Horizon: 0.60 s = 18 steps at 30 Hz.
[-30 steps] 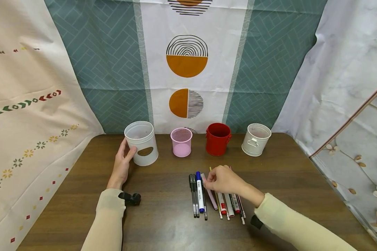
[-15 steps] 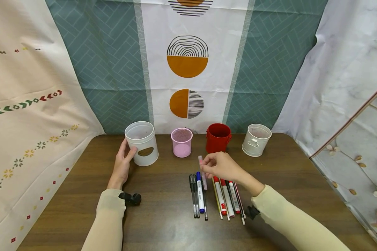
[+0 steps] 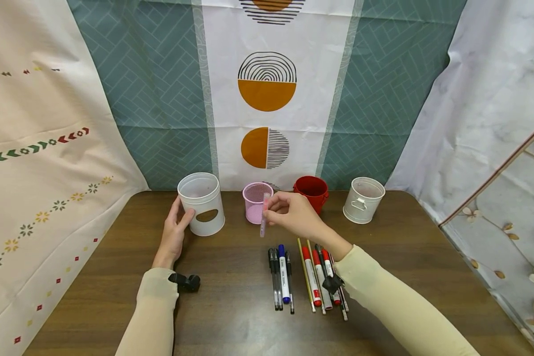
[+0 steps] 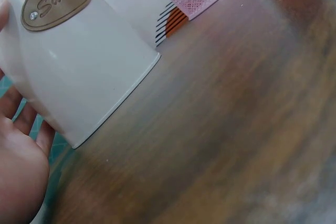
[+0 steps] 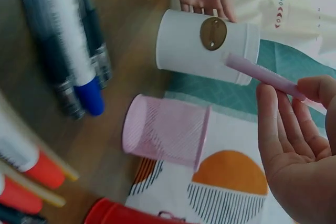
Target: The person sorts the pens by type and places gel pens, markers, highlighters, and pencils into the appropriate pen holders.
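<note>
In the head view my left hand [image 3: 172, 236] grips the side of a tall white metal cup [image 3: 202, 198], thumb in front and fingers around the left. A brown oval plate reading "Sweet" [image 4: 56, 2] shows on its wall in the left wrist view. My right hand [image 3: 295, 215] pinches a slim pink pen [image 5: 260, 73] between thumb and fingertips, raised above the table. In the head view the pen overlaps the front of a pink mesh cup [image 3: 251, 206]. A red cup [image 3: 311, 187] stands behind the right hand, partly hidden by it.
A small white bucket with handles [image 3: 364, 200] stands at the back right. Black pens [image 3: 276, 282] and a blue marker [image 3: 284, 277] lie mid-table. To their right lie red markers [image 3: 311, 282] and several pencils [image 3: 306, 272]. A patterned cloth [image 3: 267, 109] hangs behind the table.
My right hand has lifted the pink pen from among the pens and carried it up and left toward the pink mesh cup; the pen turned more upright. My left hand stays on the white cup.
</note>
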{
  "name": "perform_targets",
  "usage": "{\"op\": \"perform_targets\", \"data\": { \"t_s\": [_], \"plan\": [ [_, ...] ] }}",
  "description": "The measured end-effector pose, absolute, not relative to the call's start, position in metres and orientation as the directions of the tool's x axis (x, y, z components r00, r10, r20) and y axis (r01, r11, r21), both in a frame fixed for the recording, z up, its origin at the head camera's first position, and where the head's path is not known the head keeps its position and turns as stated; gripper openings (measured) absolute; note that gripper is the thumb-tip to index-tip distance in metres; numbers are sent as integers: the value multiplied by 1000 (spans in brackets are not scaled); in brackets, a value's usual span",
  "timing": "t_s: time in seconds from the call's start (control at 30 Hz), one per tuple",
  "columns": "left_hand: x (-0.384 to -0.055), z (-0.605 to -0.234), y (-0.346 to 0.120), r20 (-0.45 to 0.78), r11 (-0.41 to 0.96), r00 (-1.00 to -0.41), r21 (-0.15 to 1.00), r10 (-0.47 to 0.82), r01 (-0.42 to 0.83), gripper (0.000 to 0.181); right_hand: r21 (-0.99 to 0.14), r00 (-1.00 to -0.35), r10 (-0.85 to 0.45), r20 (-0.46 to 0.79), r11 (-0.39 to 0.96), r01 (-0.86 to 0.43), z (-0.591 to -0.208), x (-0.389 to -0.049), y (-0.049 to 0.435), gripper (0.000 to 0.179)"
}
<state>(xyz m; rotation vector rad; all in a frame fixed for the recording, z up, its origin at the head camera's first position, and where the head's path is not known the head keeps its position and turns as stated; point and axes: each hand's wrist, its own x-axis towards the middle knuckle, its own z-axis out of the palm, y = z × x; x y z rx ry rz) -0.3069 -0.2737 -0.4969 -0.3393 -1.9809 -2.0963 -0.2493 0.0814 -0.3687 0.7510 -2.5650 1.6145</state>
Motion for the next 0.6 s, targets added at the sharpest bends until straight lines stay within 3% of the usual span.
{"op": "perform_targets", "data": {
  "t_s": [0.6],
  "plan": [
    [-307, -497, -274, 334, -55, -943, 941, -6, 334, 67, -793, -838, -284, 465, 287, -537, -320, -299, 1, 12]
  ]
}}
